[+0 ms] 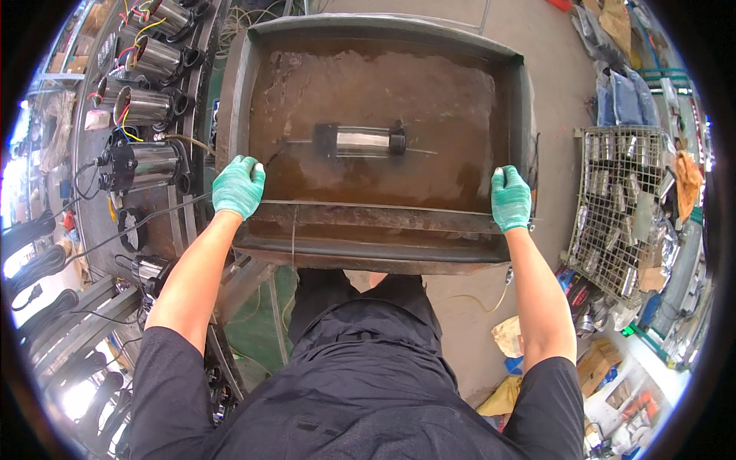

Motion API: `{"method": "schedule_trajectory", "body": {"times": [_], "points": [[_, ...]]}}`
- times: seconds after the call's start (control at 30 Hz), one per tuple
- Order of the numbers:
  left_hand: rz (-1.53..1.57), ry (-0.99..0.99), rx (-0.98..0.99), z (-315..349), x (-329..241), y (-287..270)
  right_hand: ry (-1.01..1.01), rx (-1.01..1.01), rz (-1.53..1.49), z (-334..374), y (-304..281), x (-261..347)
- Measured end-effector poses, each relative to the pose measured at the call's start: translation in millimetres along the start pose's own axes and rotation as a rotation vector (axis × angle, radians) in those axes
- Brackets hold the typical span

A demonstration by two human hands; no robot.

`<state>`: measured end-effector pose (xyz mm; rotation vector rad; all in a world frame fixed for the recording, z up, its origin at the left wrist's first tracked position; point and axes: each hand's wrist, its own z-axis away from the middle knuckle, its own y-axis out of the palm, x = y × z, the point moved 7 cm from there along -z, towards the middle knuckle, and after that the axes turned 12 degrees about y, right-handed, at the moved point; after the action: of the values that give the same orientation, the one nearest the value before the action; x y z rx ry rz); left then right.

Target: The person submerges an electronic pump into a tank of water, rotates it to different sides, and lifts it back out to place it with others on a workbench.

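In front of me stands a large rectangular metal tank (527,115) holding brownish water. A silver cylinder with black end caps (363,141), like a submersible pump motor, lies under the water near the middle, apart from both hands. My left hand (239,188), in a green glove, is closed over the tank's left rim. On the right rim, my gloved right hand (510,198) is closed in the same way, its thumb toward the inside. The undersides of the fingers are hidden. A metal crossbar (376,215) spans the tank's near part between the hands.
On the left bench are several silver motors (146,166) with coloured wires, and coiled black cables (38,268) nearer to me. A wire basket of metal parts (617,203) stands at the right, below blue bags (630,96). A thin hose (491,303) hangs by the tank's near right corner.
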<state>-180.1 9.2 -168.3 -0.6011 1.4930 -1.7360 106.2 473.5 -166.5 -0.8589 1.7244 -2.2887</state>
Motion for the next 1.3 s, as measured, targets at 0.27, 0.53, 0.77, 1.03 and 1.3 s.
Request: {"method": "schedule_trajectory", "body": {"times": [0.27,0.53,0.77,1.03,1.3], "points": [[0.338,0.198,-0.142,-20,-60,-1,0.0,-0.012,-0.035,1,-3,2],[0.546,0.014,0.222,-110,-190,66,-0.005,-0.044,-0.013,-2,-5,3],[1.066,-0.441,0.476,-125,-240,95,0.012,-0.045,-0.065,-1,-8,-4],[1.122,-0.52,0.366,-108,-232,102,-0.015,-0.03,-0.057,2,-5,-6],[1.124,-0.484,0.292,-83,-205,94,-0.044,-0.109,-0.134,3,-4,-7]]}}
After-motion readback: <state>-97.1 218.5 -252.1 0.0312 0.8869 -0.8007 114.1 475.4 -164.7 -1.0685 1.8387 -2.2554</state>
